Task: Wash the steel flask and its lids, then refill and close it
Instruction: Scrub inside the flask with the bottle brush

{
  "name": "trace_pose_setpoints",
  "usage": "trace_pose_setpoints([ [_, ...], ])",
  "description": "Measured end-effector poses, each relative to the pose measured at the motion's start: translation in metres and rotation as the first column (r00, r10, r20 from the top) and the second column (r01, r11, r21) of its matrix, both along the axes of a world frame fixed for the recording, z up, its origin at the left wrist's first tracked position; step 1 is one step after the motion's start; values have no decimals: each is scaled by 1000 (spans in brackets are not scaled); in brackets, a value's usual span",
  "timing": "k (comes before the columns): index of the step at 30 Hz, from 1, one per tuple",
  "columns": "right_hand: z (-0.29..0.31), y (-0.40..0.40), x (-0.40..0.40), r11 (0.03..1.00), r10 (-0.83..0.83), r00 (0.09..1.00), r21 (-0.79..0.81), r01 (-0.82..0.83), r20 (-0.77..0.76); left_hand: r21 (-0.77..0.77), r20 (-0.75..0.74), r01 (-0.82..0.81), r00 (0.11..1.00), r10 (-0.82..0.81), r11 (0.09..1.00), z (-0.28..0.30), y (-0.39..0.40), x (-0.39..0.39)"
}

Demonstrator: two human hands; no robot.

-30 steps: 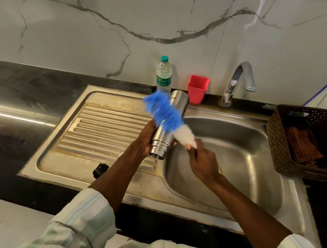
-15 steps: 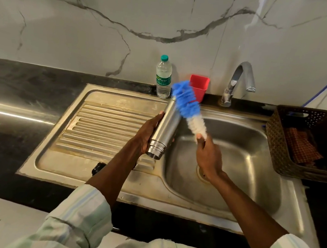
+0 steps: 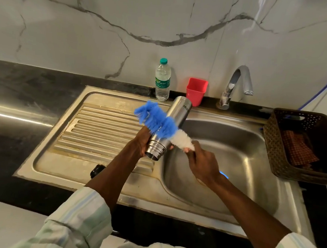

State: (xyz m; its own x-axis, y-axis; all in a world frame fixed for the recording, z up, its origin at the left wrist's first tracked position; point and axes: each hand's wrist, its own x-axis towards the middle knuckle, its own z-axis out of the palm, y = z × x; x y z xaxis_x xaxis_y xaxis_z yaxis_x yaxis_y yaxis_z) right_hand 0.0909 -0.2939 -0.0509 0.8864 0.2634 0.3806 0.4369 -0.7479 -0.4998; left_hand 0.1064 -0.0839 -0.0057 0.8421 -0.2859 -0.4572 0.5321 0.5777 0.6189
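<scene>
The steel flask (image 3: 176, 117) is tilted above the sink's left rim, its threaded open mouth pointing down toward me and its base toward the wall. My left hand (image 3: 142, 141) grips it near the mouth. My right hand (image 3: 202, 163) holds a bottle brush (image 3: 159, 121) with blue and white bristles, which lies across the flask's outside. A black lid (image 3: 96, 171) rests on the drainboard, partly hidden by my left forearm.
The steel sink (image 3: 224, 165) has a ribbed drainboard (image 3: 102, 130) on its left. Along the back stand a plastic water bottle (image 3: 162, 79), a red cup (image 3: 196, 91) and the tap (image 3: 236, 85). A brown basket (image 3: 304, 145) holding a cloth sits at right.
The brush has swung from the flask's far end, near the red cup, down and left across its body. The flask has tilted a little further over.
</scene>
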Motion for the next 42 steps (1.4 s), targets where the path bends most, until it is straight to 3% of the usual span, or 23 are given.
trace_pose_setpoints([
  [1,1,-2,4,999,-39,999,-6,39,-16,7,-20,3,1000,-3,1000,0,1,1],
  [4,2,-3,27,946,-284,904,59,318,-319,66,-98,-34,994,41,997,3,-3,4],
  [6,4,-3,21,960,-238,937,81,266,-255,152,-109,-72,990,89,986,4,-8,1],
  [9,-4,-3,-3,1000,-18,999,1,18,-45,251,-25,-98,994,107,963,4,-7,1],
  [11,-6,-6,4,993,-118,986,-5,119,-121,242,-34,-84,995,95,967,5,-6,5],
  [13,-2,-5,17,953,-262,906,58,296,-332,250,-58,-82,993,99,965,5,-5,8],
  [15,5,-2,15,963,-236,937,68,261,-256,296,-54,-83,993,104,952,0,-6,6],
  [18,-1,-2,-5,1000,9,1000,-3,-9,-7,392,-40,-130,987,158,911,-14,0,3],
  [19,-1,-3,-4,1000,16,1000,-21,-17,-7,415,-33,-129,987,157,900,-13,2,3],
  [23,6,1,21,943,-262,888,97,320,-377,315,-36,-19,999,33,949,0,2,3],
  [28,8,4,-2,997,-61,988,36,66,-139,114,1,-24,1000,24,993,-10,2,-5],
  [32,16,7,16,944,-237,889,126,307,-391,96,1,-111,994,111,989,0,1,-1],
  [36,19,15,-7,991,-61,948,95,95,-313,63,-15,-170,985,171,983,5,-5,-2],
  [42,29,25,5,928,-183,849,199,316,-496,55,22,-304,953,303,951,-1,-1,7],
])
